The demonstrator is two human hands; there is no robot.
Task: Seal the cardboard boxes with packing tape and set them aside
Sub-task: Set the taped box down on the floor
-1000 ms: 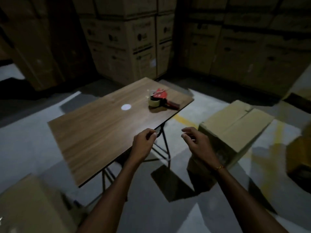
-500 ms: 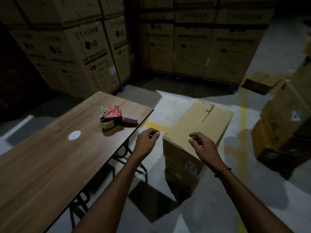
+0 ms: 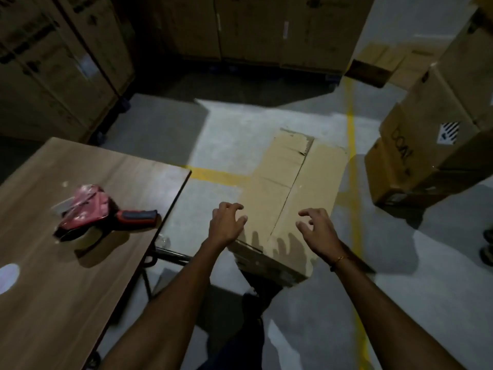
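Hands [image 3: 226, 225] seemingly above box [image 3: 298, 182] edge

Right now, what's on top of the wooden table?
A red tape dispenser lies on the wooden table, with a small bright patch near it. The table's left part is out of view.

one tape dispenser [image 3: 88, 212], one table [image 3: 66, 303], one floor box [image 3: 290, 198], two hands [image 3: 226, 222] [image 3: 317, 231]

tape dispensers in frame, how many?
1. The red tape dispenser lies on the wooden table, left of both hands, untouched. Others may be hidden beyond the frame.
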